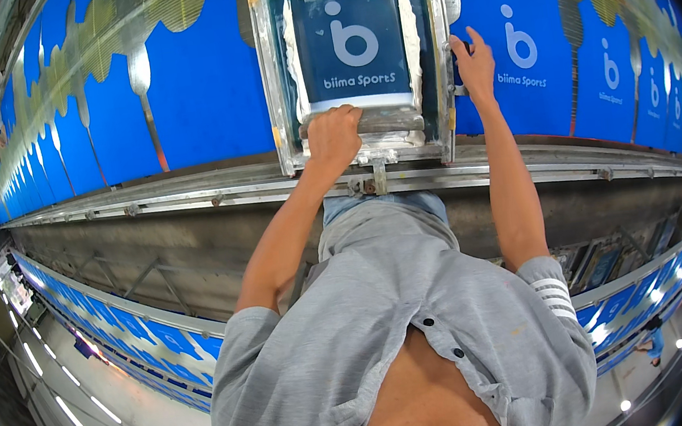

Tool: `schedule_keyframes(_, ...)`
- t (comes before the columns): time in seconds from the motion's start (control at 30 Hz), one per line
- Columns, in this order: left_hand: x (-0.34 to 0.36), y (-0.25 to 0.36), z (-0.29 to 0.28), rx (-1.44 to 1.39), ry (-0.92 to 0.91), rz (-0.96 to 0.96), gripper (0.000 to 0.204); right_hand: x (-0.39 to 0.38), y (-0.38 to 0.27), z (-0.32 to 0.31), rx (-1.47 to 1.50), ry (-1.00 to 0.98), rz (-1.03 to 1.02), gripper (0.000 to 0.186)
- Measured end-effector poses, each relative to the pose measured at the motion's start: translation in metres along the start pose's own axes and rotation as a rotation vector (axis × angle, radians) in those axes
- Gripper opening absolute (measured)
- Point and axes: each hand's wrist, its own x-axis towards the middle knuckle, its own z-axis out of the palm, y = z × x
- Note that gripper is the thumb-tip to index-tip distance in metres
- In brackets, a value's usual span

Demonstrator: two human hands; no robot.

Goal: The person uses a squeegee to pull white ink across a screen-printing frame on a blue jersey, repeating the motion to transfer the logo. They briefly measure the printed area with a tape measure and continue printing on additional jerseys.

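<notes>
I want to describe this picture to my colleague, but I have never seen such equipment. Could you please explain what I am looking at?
No robot is here: a person works with bare hands. A wide fisheye camera on the head looks down, so straight edges appear bent.

The left hand is closed over a flat bar at the near end of a rectangular frame. Inside the frame is a dark panel with a light emblem, and white, paste-like material along its sides.

The right hand is at the frame's right edge; I cannot tell whether it touches it.

On the long surface lie flat blue pieces: plain to the left, with white emblems to the right. A metal rail runs along the near side.
</notes>
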Motion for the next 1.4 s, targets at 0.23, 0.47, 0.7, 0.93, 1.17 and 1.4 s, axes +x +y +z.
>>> schedule_keyframes(0.23, 0.133, -0.031, -0.067, 0.191, -0.135, -0.032, 0.03, 0.012, 0.01, 0.003, 0.097, -0.032, 0.144, 0.042)
schedule_keyframes(0.47, 0.237, -0.071, -0.07, 0.147, 0.09, -0.004, 0.027, 0.006, -0.004, -0.004, 0.094, -0.039, 0.164, 0.038)
schedule_keyframes(0.7, 0.058, -0.037, 0.009, -0.045, 0.398, 0.16, 0.027, 0.011, -0.013, -0.003, 0.0, 0.02, 0.083, 0.036)
schedule_keyframes(0.93, -0.074, -0.01, 0.004, 0.014, 0.372, 0.155, 0.033, 0.006, -0.009, 0.01, 0.091, 0.125, -0.065, 0.038)
schedule_keyframes(1.17, -0.088, -0.114, -0.045, -0.061, 0.298, 0.082, 0.042, -0.013, -0.027, 0.117, 0.155, 0.237, -0.225, 0.024)
schedule_keyframes(1.4, -0.156, -0.258, -0.103, 0.087, 0.242, 0.041, 0.046, -0.112, -0.14, 0.271, 0.251, 0.217, -0.262, 0.017)
